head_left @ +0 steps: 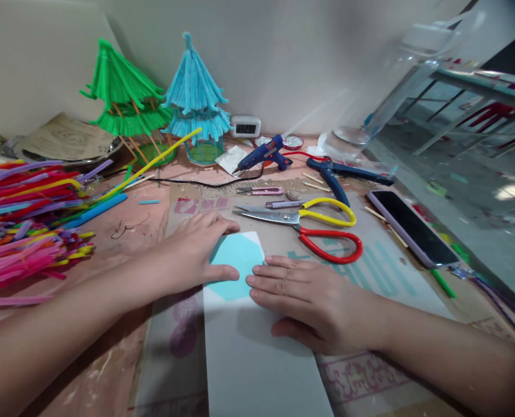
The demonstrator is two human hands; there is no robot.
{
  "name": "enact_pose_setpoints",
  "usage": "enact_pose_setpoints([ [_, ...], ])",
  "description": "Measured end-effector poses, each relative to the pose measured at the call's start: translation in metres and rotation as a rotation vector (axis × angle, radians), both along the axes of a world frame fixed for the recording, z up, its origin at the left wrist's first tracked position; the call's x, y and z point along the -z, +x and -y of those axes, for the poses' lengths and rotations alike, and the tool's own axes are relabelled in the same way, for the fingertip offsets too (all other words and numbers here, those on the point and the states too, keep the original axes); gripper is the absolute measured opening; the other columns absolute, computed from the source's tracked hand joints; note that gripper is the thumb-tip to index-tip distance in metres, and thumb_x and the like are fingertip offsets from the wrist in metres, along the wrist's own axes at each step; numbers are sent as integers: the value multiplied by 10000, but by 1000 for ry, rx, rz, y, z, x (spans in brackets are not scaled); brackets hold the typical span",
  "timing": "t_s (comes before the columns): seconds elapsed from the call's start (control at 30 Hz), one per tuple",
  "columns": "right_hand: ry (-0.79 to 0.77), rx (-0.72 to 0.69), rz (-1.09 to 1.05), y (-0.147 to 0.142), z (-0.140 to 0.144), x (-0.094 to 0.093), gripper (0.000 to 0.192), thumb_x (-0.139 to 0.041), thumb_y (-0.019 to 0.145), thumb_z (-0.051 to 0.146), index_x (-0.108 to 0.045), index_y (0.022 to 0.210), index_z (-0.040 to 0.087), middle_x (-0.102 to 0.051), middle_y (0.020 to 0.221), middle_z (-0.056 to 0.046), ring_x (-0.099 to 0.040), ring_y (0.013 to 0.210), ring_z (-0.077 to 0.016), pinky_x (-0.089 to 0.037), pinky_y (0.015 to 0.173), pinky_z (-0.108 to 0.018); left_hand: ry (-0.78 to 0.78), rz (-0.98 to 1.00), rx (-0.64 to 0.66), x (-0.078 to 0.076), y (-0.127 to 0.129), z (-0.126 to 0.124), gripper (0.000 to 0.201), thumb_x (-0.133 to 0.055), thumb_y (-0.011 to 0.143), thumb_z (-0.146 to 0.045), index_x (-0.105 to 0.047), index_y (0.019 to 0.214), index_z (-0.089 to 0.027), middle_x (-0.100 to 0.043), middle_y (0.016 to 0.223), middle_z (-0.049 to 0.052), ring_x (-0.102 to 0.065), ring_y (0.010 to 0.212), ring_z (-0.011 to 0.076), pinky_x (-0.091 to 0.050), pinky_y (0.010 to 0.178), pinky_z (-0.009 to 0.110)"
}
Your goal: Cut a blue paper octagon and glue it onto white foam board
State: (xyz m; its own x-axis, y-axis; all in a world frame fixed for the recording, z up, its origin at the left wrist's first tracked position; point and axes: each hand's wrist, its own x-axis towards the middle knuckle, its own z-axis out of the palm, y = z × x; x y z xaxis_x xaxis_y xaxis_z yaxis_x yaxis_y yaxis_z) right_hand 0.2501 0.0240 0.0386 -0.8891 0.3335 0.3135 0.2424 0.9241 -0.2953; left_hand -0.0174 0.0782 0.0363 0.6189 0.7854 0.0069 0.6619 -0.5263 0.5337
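Underneath: worn pinkish worktable (pixel 122 359), scuffed and paint-flecked, overlaid with flattened printed cardboard (pixel 370 272). Plain pale wall (pixel 283 63) beyond both hands; glass pane and a grey floor off past the right hand.

Left hand (pixel 194 249) flat, fingers spread, palm pressing down on the pale blue hexagon (pixel 235 263). Thumb lying along its lower edge. Right hand (pixel 303 298) flat too, fingers extended together, tips resting at the hexagon's right edge and on the white sheet (pixel 252 359) under it. Nothing gripped by either hand.

Hexagon: light sky-blue paper, clean straight edges, lying flat at the far end of the white sheet, partly covered by the left hand. White sheet long, running back toward the body between the two forearms.

Just beyond the right fingertips: scissors (pixel 322 229), one handle yellow, one red, blades pointing toward the left hand. Farther out: small snips (pixel 261 190), blue glue gun (pixel 263 153) with black cord, blue-handled pliers (pixel 344 171). Outboard of the right hand: dark phone (pixel 411 227) in a lilac case. Outboard of the left hand: heaped coloured pipe cleaners (pixel 20 223). Far beyond the left hand, by the wall: green pagoda model (pixel 124 92) and blue pagoda model (pixel 196 98), small digital clock (pixel 245 126) beside them.
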Motion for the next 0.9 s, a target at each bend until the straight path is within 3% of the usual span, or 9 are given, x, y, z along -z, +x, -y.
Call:
enact_pose_setpoints([
  [0.17, 7, -2, -2, 0, -1, 2, 370, -613, 961, 280, -637, 1279, 92, -709, 1303, -134, -606, 1305, -238, -412, 1192, -425, -37, -34, -35, -3, 4, -1, 515, -673, 863, -432, -543, 1309, -209, -619, 1326, 105, -567, 1215, 305, -456, 1029, 470],
  [0.27, 49, -9, -26, 0, 0, 3, 359, -610, 961, 258, -628, 1288, 112, -716, 1292, -130, -614, 1295, -226, -414, 1188, -422, 16, -56, -41, -4, 6, -2, 411, -567, 936, -379, -553, 1307, -204, -632, 1308, 102, -572, 1209, 292, -449, 1032, 460],
  [0.33, 94, 20, -47, 0, -1, 4, 341, -607, 963, 248, -625, 1278, 117, -712, 1297, -139, -616, 1291, -235, -418, 1181, -435, 72, -83, -73, -7, 5, 1, 368, -526, 961, -370, -585, 1272, -181, -627, 1275, 133, -559, 1206, 327, -433, 1025, 500],
  [0.4, 108, 110, -71, -1, -2, 4, 361, -619, 962, 279, -607, 1283, 114, -687, 1327, -167, -606, 1300, -263, -417, 1174, -473, 109, -138, -78, -11, 2, 7, 391, -605, 918, -458, -634, 1191, -179, -619, 1231, 149, -546, 1182, 381, -439, 981, 538],
  [0.5, 39, 277, -88, -2, -5, 6, 586, -680, 916, 438, -525, 1367, 98, -588, 1426, -240, -527, 1369, -338, -398, 1158, -576, 89, -224, -24, -19, 0, 17, 595, -794, 721, -589, -635, 1148, -205, -608, 1211, 124, -552, 1142, 397, -479, 904, 499],
  [0.6, -179, 408, -111, -3, -8, 11, 830, -756, 825, 527, -417, 1472, 134, -511, 1486, -260, -490, 1390, -383, -436, 1104, -616, -12, -193, -66, -24, 0, 22, 683, -861, 605, -554, -600, 1132, -206, -618, 1175, 108, -578, 1113, 380, -500, 862, 455],
  [0.73, -652, 517, -394, -4, -11, 11, 888, -766, 829, 503, -317, 1542, 223, -559, 1450, -208, -570, 1324, -325, -472, 1082, -549, -241, -36, -207, -32, 2, 19, 516, -782, 674, -526, -565, 1044, -240, -677, 955, 42, -670, 875, 309, -526, 648, 371],
  [0.83, -1062, 443, -531, -12, -13, -3, 788, -764, 830, 494, -424, 1477, 200, -730, 1147, -135, -724, 1027, -256, -595, 857, -404, -338, 260, -280, -38, 4, 18, 465, -731, 759, -469, -524, 1125, -270, -695, 982, 13, -689, 806, 244, -527, 588, 318],
  [0.9, -1309, 400, -503, -20, -14, -15, 651, -765, 829, 486, -554, 1355, 165, -754, 908, -68, -727, 749, -184, -568, 624, -267, -328, 423, -297, -41, 6, 20, 463, -732, 779, -415, -529, 1172, -276, -690, 1053, 19, -690, 866, 231, -544, 621, 308],
])
